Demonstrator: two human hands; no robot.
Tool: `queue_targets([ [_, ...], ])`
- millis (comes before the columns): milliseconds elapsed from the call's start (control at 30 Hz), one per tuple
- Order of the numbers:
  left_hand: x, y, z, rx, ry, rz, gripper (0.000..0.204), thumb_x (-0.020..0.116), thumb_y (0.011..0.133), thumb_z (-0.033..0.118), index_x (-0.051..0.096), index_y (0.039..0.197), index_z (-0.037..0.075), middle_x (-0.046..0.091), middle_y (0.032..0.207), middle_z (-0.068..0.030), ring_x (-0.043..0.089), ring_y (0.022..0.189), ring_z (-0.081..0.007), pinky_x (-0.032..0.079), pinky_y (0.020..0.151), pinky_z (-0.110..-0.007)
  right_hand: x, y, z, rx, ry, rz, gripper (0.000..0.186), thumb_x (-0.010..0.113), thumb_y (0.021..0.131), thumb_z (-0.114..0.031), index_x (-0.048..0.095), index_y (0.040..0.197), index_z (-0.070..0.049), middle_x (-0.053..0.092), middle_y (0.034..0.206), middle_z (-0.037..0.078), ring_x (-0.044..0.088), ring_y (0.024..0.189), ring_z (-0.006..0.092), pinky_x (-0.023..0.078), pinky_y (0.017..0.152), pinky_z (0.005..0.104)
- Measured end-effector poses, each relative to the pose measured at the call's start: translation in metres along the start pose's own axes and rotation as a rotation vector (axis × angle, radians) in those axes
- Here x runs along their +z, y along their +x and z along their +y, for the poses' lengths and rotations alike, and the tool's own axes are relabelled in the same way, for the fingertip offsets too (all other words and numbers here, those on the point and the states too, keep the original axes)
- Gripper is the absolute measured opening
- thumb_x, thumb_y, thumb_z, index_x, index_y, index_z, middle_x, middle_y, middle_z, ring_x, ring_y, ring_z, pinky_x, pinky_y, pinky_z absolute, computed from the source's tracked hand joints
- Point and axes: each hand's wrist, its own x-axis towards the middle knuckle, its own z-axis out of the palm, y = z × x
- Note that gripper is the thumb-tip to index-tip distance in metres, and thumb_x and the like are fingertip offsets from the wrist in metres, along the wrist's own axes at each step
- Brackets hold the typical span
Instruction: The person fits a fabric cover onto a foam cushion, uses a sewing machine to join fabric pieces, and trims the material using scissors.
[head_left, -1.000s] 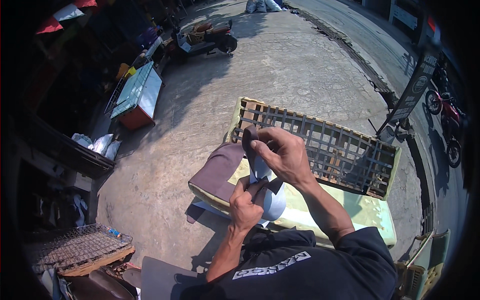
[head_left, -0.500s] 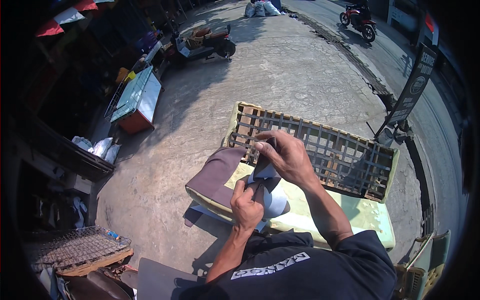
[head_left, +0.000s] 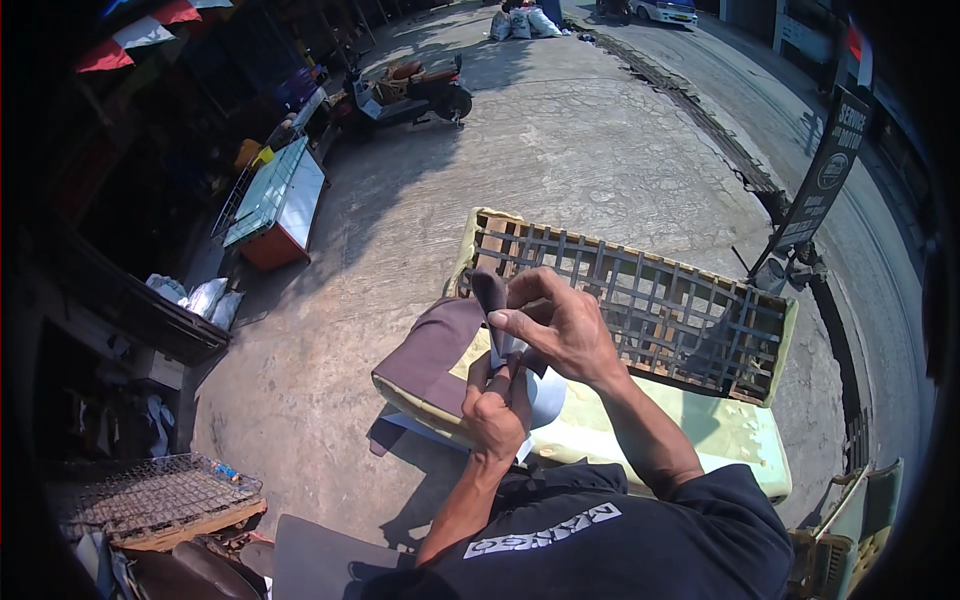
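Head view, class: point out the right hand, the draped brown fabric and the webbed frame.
Right hand point(head_left: 570, 333), head view: back of hand.
Draped brown fabric point(head_left: 432, 345), head view: upper surface.
Webbed frame point(head_left: 672, 306), head view: central webbing.

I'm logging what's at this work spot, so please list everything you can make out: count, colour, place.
Fabric piece: one, brown with whitish underside, between the hands
Draped fabric: one, purplish-brown, over the foam's left end
Foam block: one, pale yellow-green, before the person
Webbed frame: one, dark straps, beyond the foam
Wire grid: one, rusty grey, lower left
Panel: one, grey, bottom edge
Scooter: one, dark, upper left
Counter: one, white and red, left
Sacks: several, whitish, left; more at top
Signboard: one, dark, right
Car: one, white and blue, top right
Flags: several, red and white, top left
Shirt: one, dark, bottom
Left hand: one, bare, pinching fabric
Right hand: one, bare, pinching fabric
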Motion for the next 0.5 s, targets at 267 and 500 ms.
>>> queue_targets([
  [267,-0.001,-0.011,-0.001,0.044,-0.075,-0.085,0.027,0.072,0.085,0.003,0.077,0.111,0.002,0.065,0.118,-0.0232,0.070,0.099,-0.0356,0.058,0.081,-0.040,0.006,0.006,0.016,-0.004,0.002,-0.021,0.026,0.073,0.094,-0.022,0.070,0.107,0.001,0.073,0.086,0.009,0.069,0.079,0.0130,0.055,0.070,0.0314],
  [500,-0.005,0.004,0.009,-0.249,-0.416,0.022,0.029,0.071,0.082,0.000,0.077,0.110,0.000,0.062,0.129,-0.0206,0.062,0.119,-0.0353,0.050,0.099,-0.041,0.009,0.005,0.009,-0.496,-0.171,-0.186,0.019,0.066,0.094,-0.008,0.064,0.111,0.000,0.066,0.093,0.017,0.066,0.084,0.0332,0.051,0.073,0.0396],
])
